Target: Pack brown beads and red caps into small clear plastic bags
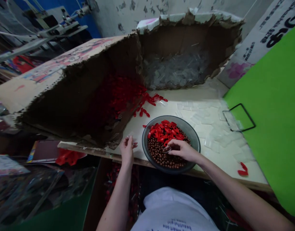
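A grey bowl at the table's front edge holds small round brown balls, with glossy red plastic pieces heaped on its far side. My right hand is over the bowl, its fingers pinched at the balls around what looks like a small clear plastic piece. Left of the bowl, my left hand is closed, fingertips together on a small see-through plastic piece. The fine shape of both held pieces is hard to make out.
A torn cardboard box with red pieces opens at left. Behind, another box holds clear plastic pieces. Clear pieces lie scattered right of the bowl, before a green panel with a black wire handle.
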Available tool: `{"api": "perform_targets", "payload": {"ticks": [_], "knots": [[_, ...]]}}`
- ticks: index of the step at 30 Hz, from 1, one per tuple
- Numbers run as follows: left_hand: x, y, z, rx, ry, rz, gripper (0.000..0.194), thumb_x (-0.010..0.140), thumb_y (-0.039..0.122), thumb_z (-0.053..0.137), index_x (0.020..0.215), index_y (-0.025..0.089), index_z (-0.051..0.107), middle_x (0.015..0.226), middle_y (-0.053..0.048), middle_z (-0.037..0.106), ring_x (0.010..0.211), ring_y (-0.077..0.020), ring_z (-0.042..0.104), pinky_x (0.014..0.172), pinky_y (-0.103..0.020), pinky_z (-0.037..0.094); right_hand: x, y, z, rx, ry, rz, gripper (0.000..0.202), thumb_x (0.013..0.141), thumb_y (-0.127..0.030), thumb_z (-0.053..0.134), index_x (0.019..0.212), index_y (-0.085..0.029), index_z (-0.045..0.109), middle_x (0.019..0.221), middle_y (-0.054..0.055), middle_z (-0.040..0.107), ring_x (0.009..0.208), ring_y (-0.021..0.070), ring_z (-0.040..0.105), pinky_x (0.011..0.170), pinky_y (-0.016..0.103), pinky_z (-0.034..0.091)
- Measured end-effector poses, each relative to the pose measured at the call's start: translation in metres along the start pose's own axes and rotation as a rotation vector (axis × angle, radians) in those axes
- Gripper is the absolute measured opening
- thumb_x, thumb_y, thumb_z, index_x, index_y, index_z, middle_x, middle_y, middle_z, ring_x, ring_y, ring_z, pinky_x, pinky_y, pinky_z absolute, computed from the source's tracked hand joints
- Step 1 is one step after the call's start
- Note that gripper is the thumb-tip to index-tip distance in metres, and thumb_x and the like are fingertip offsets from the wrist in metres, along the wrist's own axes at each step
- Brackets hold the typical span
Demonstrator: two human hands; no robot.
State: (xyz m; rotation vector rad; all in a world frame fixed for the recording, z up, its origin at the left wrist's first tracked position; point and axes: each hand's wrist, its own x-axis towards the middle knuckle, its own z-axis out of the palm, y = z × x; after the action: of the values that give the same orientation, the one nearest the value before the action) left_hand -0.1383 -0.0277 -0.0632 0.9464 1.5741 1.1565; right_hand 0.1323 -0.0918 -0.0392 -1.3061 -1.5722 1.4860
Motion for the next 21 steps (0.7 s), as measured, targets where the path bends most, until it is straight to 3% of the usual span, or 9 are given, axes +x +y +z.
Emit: {"api": "perform_targets", "payload": {"ticks": [2, 5, 9, 12, 16, 18, 21], "knots": [[0.008, -0.014, -0.006, 0.138, -0.017, 0.015, 0.044, 0.072, 0.054, 0.059, 0.092, 0.015, 0.059, 0.07, -0.002, 0.061, 0.056, -0.013, 0.059, 0.054, -0.024, 0.046, -0.003, -0.003, -0.002, 0.203, 0.025, 0.022, 0.025, 0.075, -0.03, 0.071, 0.094, -0.019, 0.059, 0.101, 0.005, 0.071, 0.096, 0.0204, 0.066, 0.089, 0.038, 0.048], [0.014, -0.029, -0.006, 0.242, -0.055, 0.023, 0.04, 0.067, 0.049, 0.065, 0.086, 0.014, 0.064, 0.057, 0.0, 0.057, 0.05, -0.0141, 0.054, 0.05, -0.024, 0.041, -0.008, -0.011, -0.002, 0.316, 0.109, 0.035, 0.028, 0.071, -0.031, 0.075, 0.09, -0.019, 0.059, 0.097, 0.004, 0.072, 0.093, 0.0197, 0.067, 0.088, 0.038, 0.049], [0.013, -0.032, -0.001, 0.317, -0.067, 0.053, 0.038, 0.066, 0.046, 0.065, 0.088, 0.014, 0.067, 0.052, 0.002, 0.055, 0.047, -0.0144, 0.051, 0.05, -0.025, 0.04, -0.012, -0.025, -0.004, 0.383, 0.19, 0.007, 0.028, 0.069, -0.031, 0.078, 0.089, -0.02, 0.06, 0.097, 0.004, 0.072, 0.091, 0.0189, 0.068, 0.088, 0.038, 0.05], [0.009, -0.018, 0.0, 0.297, -0.043, 0.083, 0.044, 0.072, 0.049, 0.06, 0.098, 0.013, 0.064, 0.06, 0.0, 0.058, 0.052, -0.0145, 0.053, 0.053, -0.025, 0.042, -0.014, -0.033, -0.008, 0.395, 0.23, -0.014, 0.028, 0.069, -0.029, 0.078, 0.089, -0.02, 0.061, 0.097, 0.003, 0.073, 0.09, 0.0181, 0.068, 0.089, 0.037, 0.051], [-0.01, 0.02, 0.01, 0.205, -0.032, 0.183, 0.044, 0.077, 0.048, 0.058, 0.107, 0.016, 0.061, 0.072, -0.001, 0.06, 0.061, -0.0137, 0.055, 0.059, -0.024, 0.044, -0.019, -0.042, -0.015, 0.389, 0.299, -0.04, 0.029, 0.071, -0.029, 0.077, 0.093, -0.021, 0.061, 0.102, 0.004, 0.072, 0.093, 0.0179, 0.068, 0.091, 0.036, 0.051], [-0.029, 0.038, 0.025, 0.164, -0.13, 0.262, 0.036, 0.077, 0.042, 0.061, 0.104, 0.019, 0.064, 0.075, -0.002, 0.063, 0.065, -0.0142, 0.056, 0.062, -0.024, 0.044, -0.024, -0.049, -0.019, 0.378, 0.362, -0.058, 0.034, 0.071, -0.028, 0.077, 0.1, -0.021, 0.06, 0.104, 0.005, 0.071, 0.095, 0.0179, 0.067, 0.091, 0.036, 0.052], [-0.067, 0.052, 0.065, 0.134, -0.438, 0.299, 0.027, 0.077, 0.032, 0.064, 0.101, 0.022, 0.068, 0.08, -0.003, 0.067, 0.068, -0.0151, 0.058, 0.064, -0.025, 0.044, -0.034, -0.066, -0.025, 0.327, 0.457, -0.102, 0.045, 0.071, -0.028, 0.076, 0.112, -0.023, 0.057, 0.099, 0.004, 0.071, 0.09, 0.017, 0.068, 0.085, 0.034, 0.055]]}}
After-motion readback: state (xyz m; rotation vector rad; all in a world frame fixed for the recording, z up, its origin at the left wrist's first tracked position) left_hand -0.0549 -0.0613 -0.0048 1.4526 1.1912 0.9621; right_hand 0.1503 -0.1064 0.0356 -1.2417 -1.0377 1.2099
